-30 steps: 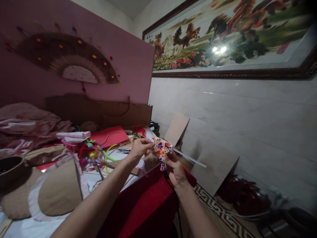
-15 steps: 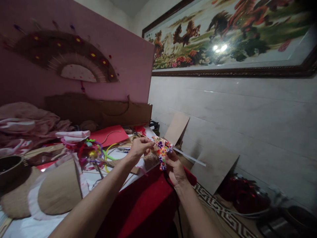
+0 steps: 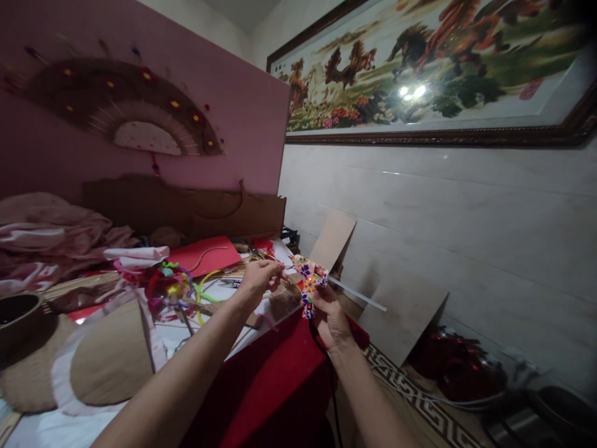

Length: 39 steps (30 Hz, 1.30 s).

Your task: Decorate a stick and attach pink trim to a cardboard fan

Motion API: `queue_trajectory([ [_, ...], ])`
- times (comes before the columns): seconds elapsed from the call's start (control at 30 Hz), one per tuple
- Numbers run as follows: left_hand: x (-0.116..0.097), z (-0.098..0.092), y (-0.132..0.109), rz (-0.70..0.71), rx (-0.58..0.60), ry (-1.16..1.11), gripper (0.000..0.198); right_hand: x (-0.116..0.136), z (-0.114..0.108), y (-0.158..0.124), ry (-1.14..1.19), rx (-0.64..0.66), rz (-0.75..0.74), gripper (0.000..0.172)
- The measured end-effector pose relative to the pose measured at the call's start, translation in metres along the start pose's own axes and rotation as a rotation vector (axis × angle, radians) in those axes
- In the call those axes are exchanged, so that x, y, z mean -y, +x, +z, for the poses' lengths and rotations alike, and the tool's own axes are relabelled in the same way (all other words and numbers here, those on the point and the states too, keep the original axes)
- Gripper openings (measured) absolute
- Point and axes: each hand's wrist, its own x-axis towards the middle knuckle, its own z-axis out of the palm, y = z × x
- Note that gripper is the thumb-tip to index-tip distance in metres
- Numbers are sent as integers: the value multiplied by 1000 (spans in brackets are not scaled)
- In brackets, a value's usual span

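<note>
My right hand is wrapped around the handle of a flower-patterned glue gun. A pale glue stick juts from its back end, and a black cord hangs below the grip. The gun's nozzle points left, toward my left hand. The fingers of that hand are pinched together just left of the nozzle, above the table edge. Whatever they hold is too small and dim to name. A brown, rough-looking piece lies beneath, between the two hands.
Colourful pipe cleaners, scissors and red paper lie on the white tabletop. Round brown cardboard pieces and a dark bowl are at the left. Red cloth drapes the table's near side. Boards lean against the wall.
My left hand has drawn slightly left, widening the gap to the nozzle. The glue gun has shifted a little to the right within my right hand's steady hold.
</note>
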Motion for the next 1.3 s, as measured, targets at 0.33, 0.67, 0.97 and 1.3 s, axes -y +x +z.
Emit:
queue_trajectory([
  [0.33, 0, 5, 0, 48, 69, 60, 17, 1, 3, -1, -24, 11, -17, 32],
  [0.67, 2, 0, 1, 84, 47, 104, 22, 1, 2, 0, -34, 12, -14, 36],
  [0.97, 2, -2, 1, 184, 10, 404, 16, 0, 1, -1, -51, 38, -23, 34],
  [1.3, 3, -4, -14, 500, -92, 1014, 16, -3, -1, -1, -119, 33, -31, 30],
])
